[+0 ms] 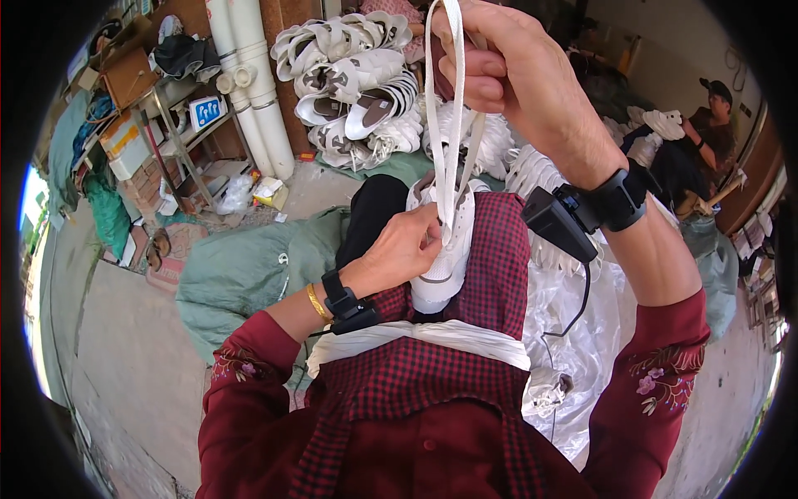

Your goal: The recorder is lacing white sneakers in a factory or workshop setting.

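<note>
A white sneaker (436, 287) rests on my lap, its toe toward me. White flat shoelace (456, 108) rises from its eyelets in long loops. My right hand (499, 71) is raised high above the shoe, fingers curled closed around the upper part of the lace. Low at the sneaker's left side, my left hand (397, 248) pinches the lace close to the eyelets; its fingertips are partly hidden. Beneath the shoe lies a red and black checked apron (495, 274), with a white cloth band (416, 334) across my waist.
Stacked white shoes (353, 79) stand ahead, beside white pipes (258, 91). A cluttered metal shelf (179, 141) is at far left. Green sacking (241, 266) lies left of my lap, clear plastic sheeting (582, 333) to the right. Another person (711, 125) sits at far right, holding white shoes.
</note>
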A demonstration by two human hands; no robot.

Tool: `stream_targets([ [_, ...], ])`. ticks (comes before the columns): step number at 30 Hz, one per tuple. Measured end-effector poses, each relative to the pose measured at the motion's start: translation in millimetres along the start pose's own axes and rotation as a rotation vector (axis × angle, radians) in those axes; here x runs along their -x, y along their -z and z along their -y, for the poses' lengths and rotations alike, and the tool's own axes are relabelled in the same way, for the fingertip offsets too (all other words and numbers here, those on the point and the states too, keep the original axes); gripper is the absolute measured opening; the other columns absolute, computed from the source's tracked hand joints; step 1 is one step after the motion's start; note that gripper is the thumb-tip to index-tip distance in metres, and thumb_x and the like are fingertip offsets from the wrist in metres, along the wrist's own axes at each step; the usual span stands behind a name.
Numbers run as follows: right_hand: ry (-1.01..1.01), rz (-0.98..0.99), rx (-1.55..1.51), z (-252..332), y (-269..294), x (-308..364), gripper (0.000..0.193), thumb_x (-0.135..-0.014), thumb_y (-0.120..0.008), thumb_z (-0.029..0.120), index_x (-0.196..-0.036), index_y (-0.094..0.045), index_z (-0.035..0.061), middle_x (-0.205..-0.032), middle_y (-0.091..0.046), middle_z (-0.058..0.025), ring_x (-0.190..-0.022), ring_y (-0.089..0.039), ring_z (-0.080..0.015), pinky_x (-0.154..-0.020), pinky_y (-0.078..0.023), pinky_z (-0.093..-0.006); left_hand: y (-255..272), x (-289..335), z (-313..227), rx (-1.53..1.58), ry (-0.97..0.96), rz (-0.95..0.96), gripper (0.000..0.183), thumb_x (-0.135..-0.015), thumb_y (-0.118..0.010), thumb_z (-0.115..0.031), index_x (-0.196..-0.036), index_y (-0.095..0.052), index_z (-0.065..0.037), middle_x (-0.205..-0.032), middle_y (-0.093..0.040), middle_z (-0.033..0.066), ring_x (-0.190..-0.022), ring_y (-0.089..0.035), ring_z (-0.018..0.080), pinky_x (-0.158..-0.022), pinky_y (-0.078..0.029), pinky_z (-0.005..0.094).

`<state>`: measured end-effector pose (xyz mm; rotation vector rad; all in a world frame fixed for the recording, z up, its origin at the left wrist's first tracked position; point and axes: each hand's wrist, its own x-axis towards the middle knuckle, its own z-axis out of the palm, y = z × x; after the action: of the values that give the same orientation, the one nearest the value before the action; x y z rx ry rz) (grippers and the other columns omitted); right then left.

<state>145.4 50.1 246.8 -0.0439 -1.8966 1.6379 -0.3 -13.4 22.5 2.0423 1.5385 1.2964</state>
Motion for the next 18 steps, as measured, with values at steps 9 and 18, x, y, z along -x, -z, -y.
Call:
stream_targets([
  [9,0.014,0.002,-0.022,-0.6,-2.2,2.1,0.028,-0.106,-0.046,0.024,-0.081,-0.049,0.0114,-0.061,-0.030,0.0074,-0.048,-0.028,-0.0048,-0.045,-0.023,-0.0235,-15.0,9.3,-3.9,-0.096,-0.120,0.015,0.007,-0.086,-0.064,0.000,-0.085,-0.058,0.003,-0.084,-0.055,0.0131,-0.065,-0.061,0.0254,-0.058,-0.049,0.0365],
  [18,0.124,-0.090,-0.019,-3.0,51.7,19.3,0.025,-0.107,-0.044,0.023,-0.089,-0.052,0.0093,-0.062,-0.025,0.0097,-0.053,-0.026,-0.0015,-0.047,-0.022,-0.0205,45.9,14.4,-25.2,0.972,0.061,-0.022,0.035,-0.100,-0.043,-0.020,-0.071,-0.051,-0.003,-0.087,-0.063,0.0148,-0.054,-0.049,0.0136,-0.050,-0.042,0.0268],
])
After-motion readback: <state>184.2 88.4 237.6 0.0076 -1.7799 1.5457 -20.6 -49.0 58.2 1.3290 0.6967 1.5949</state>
